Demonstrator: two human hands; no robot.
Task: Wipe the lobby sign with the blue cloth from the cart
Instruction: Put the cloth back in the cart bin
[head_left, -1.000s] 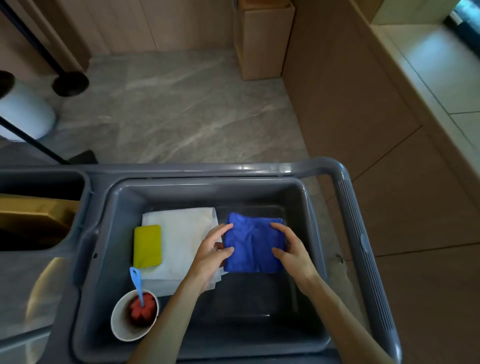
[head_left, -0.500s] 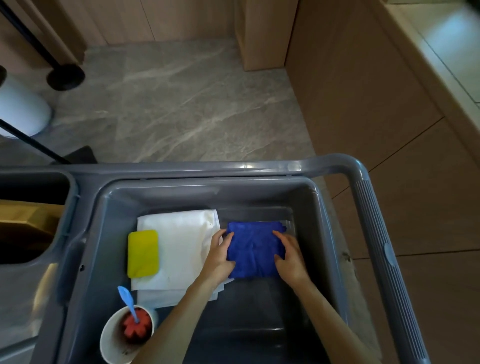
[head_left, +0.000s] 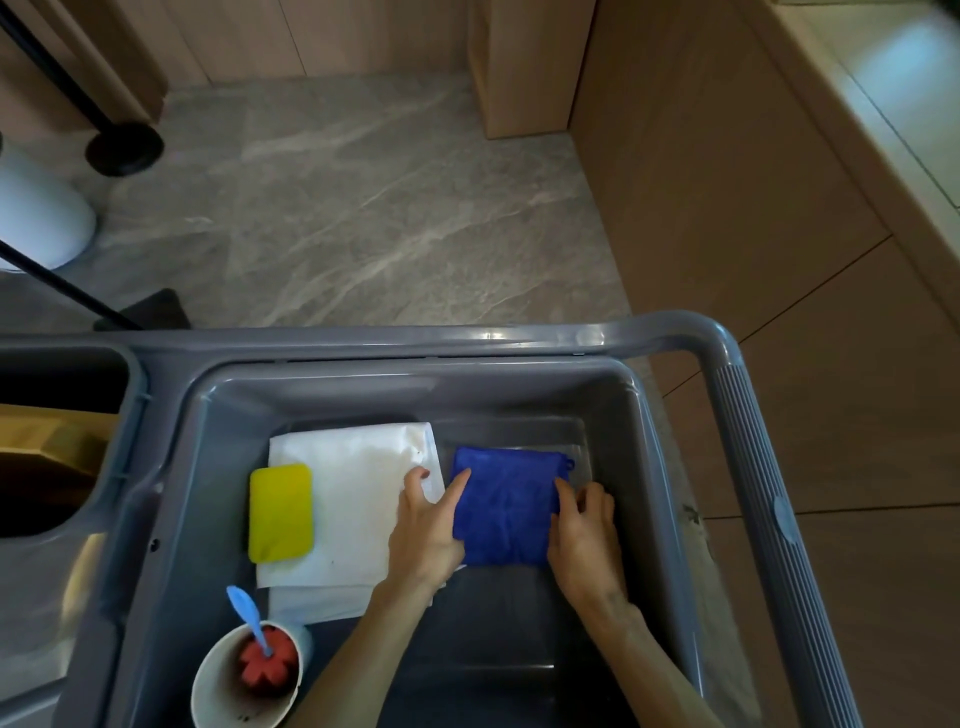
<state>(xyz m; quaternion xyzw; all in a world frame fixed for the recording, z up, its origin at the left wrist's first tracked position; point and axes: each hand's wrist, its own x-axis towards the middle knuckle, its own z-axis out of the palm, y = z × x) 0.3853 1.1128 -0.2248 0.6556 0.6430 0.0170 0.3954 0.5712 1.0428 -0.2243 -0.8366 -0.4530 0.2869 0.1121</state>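
Note:
A folded blue cloth (head_left: 506, 506) lies flat on the bottom of the grey tub (head_left: 415, 366) on the cart. My left hand (head_left: 428, 535) grips its left edge, index finger on the cloth and another finger on the white cloth beside it. My right hand (head_left: 587, 540) grips the right edge with curled fingers. No lobby sign can be made out in this view.
In the tub lie a white cloth (head_left: 353, 488) with a yellow sponge (head_left: 280, 512) on it, and a white cup (head_left: 249, 686) holding a red brush. The cart handle (head_left: 753, 441) runs along the right. A wooden counter front (head_left: 727, 182) stands right, and a black post base (head_left: 124, 148) far left.
The view has tilted down and closer to the tub. Both hands have closed in on the blue cloth's side edges; the right fingers now curl over its right edge.

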